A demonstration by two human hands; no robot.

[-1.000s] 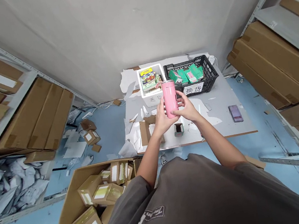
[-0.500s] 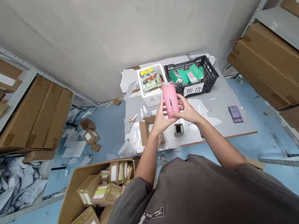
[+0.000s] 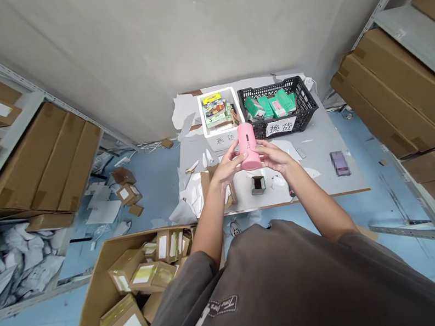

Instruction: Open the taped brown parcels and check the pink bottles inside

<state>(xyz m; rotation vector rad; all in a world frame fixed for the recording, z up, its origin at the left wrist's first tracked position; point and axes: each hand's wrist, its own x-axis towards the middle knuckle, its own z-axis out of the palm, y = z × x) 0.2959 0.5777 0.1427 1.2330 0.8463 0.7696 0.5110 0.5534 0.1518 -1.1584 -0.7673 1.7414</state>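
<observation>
A pink tumbler (image 3: 248, 144) with dark lettering is held above the table, its base tipped toward me and its lid end pointing away. My left hand (image 3: 229, 165) is closed on its left side, while my right hand (image 3: 273, 156) grips the right side. Below them on the table stands a small open green box (image 3: 258, 184), dark inside. An opened cardboard box (image 3: 229, 194) lies just left of it, beside crumpled white paper (image 3: 193, 196).
Behind the tumbler are a white bin (image 3: 225, 140) of small boxes and a black crate (image 3: 308, 109) of green boxes. A phone (image 3: 340, 163) lies at the table's right. A large carton (image 3: 89, 318) of parcels stands at lower left; loaded shelves (image 3: 28, 128) flank both sides.
The tumbler has tilted so its base faces me more and its silver lid no longer shows. Both hands still hold it. My view has shifted slightly.
</observation>
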